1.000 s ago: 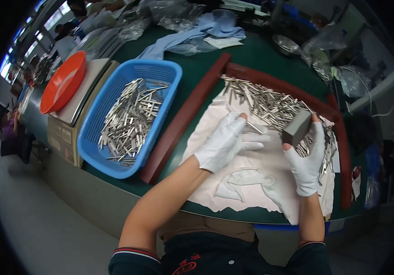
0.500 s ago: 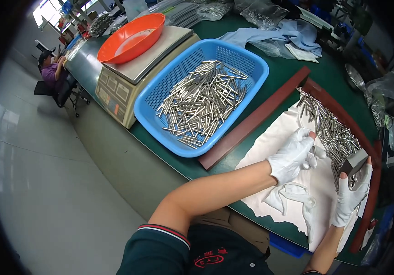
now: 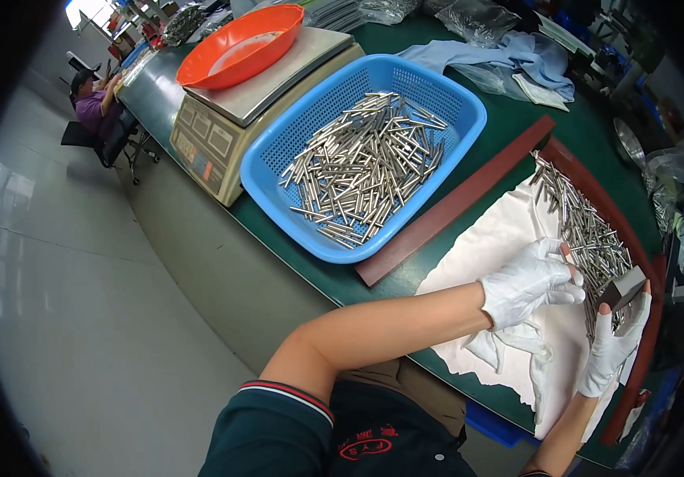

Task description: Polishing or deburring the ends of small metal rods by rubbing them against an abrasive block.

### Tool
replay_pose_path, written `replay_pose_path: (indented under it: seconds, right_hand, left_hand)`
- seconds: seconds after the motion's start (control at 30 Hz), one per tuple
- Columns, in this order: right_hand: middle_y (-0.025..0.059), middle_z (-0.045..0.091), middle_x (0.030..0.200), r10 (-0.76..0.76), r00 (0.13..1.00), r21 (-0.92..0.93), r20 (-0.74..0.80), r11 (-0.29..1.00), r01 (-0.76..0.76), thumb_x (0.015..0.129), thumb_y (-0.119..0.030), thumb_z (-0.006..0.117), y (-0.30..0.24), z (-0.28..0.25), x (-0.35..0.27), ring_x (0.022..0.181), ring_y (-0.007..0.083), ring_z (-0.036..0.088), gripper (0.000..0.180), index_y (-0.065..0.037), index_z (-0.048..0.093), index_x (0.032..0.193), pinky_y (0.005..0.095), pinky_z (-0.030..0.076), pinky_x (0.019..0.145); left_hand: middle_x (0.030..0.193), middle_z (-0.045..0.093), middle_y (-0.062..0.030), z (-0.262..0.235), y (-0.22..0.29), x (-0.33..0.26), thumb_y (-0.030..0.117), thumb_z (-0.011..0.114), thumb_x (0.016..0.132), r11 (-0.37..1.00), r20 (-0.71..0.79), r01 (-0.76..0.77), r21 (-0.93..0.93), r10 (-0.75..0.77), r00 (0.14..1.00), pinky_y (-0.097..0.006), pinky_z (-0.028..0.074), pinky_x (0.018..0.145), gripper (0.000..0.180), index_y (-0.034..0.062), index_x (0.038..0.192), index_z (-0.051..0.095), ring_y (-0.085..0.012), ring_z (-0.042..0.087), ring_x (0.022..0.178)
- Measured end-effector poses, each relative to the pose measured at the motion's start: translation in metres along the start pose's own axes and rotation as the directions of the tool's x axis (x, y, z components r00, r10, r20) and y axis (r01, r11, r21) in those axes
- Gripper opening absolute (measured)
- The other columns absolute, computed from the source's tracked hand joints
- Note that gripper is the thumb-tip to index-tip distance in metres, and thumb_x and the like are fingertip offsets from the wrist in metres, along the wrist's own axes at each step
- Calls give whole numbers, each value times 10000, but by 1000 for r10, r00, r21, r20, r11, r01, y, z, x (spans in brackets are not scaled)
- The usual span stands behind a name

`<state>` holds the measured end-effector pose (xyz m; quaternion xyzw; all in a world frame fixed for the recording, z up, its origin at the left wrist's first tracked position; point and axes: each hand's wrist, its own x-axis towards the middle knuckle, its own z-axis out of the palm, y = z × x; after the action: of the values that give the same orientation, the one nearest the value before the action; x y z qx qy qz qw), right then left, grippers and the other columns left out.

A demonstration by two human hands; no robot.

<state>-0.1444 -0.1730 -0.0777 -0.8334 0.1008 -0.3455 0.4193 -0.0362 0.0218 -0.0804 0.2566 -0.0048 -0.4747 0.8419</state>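
Observation:
My right hand, in a white glove with bare fingertips, grips a dark grey rectangular block between thumb and fingers at the near end of a heap of metal pins. My left hand, gloved the same way, reaches to the left edge of that heap. Its fingers are stretched out and apart, and I see nothing held in them. The pins lie along a white cloth. A crumpled white glove lies on the cloth, partly hidden below my left hand.
Reddish-brown bars border the cloth. On the left stands a blue perforated basket with many pins, beside a scale carrying an orange tray. A light blue cloth and plastic bags lie farther back. Another person sits far left.
My left hand has moved right and slightly down to the pin heap, and its fingers have stretched out. My right hand still grips the block in nearly the same place. The whole view has shifted slightly.

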Motion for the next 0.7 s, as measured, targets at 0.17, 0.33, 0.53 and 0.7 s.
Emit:
replay_pose_path:
  seconds: [0.17,0.33,0.53,0.7]
  right_hand:
    - [128,416,1431,1,1000,-5,0,1000,-1,797,-167,765,-6,0,-1,1274,242,445,816,-22,328,1471,362,330,1084]
    - [130,430,1425,76,997,16,9,997,-76,750,-92,779,-13,5,-2,1282,233,433,826,9,349,1448,350,334,1087]
    - [171,508,1308,45,999,-138,31,990,-40,671,-173,819,-21,9,5,1165,274,523,851,34,401,1383,364,412,1005]
    - [157,494,1266,-38,993,-244,112,968,65,648,-220,840,-23,1,5,1145,304,512,870,-15,416,1380,392,423,979]
  left_hand:
    - [990,620,-133,-1,-6,7,9,584,914,997,18,-66,42,65,998,-283,556,753,579,32,1405,278,-210,672,845]
    - [989,617,-103,4,2,-4,11,592,905,977,82,-102,187,88,993,-326,545,827,695,90,1484,218,-233,682,888]
    - [937,628,-118,11,9,-8,111,577,917,889,180,-98,447,18,983,-291,537,764,745,76,1533,160,-199,684,806]
    - [872,614,-96,17,8,-10,112,516,928,824,156,-22,566,-81,984,-251,508,680,719,94,1540,139,-145,641,703]
